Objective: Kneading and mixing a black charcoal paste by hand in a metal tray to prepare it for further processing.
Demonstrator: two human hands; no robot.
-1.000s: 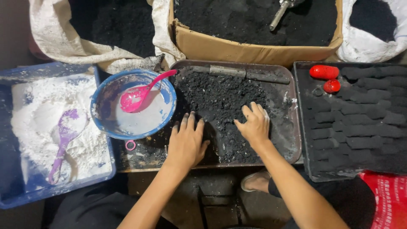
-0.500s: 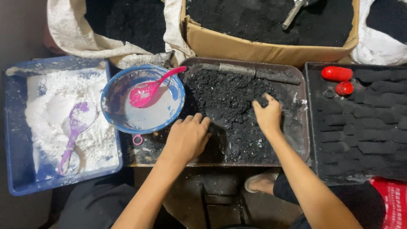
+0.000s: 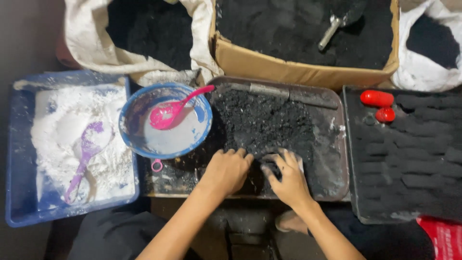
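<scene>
A dark metal tray [image 3: 337, 159] in front of me holds a heap of black crumbly powder [image 3: 262, 123]. My left hand [image 3: 226, 171] lies palm down on the near edge of the heap, fingers together. Beside it, my right hand [image 3: 288, 175] curls its fingers around a clump of the black powder at the tray's near side. The two hands almost touch. A blue bowl [image 3: 132, 113] with whitish liquid and a pink spoon [image 3: 168, 111] stands left of the heap.
A blue tray [image 3: 14, 144] of white powder with a purple spoon [image 3: 86, 154] is at the left. A black tray [image 3: 404, 159] of shaped black pieces with two red objects [image 3: 378, 98] is at the right. Behind stand a cardboard box [image 3: 288, 72] and sacks of black powder.
My right hand has drawn back from the far right of the heap to the near edge beside my left hand and closed on powder. The camera has shifted a little.
</scene>
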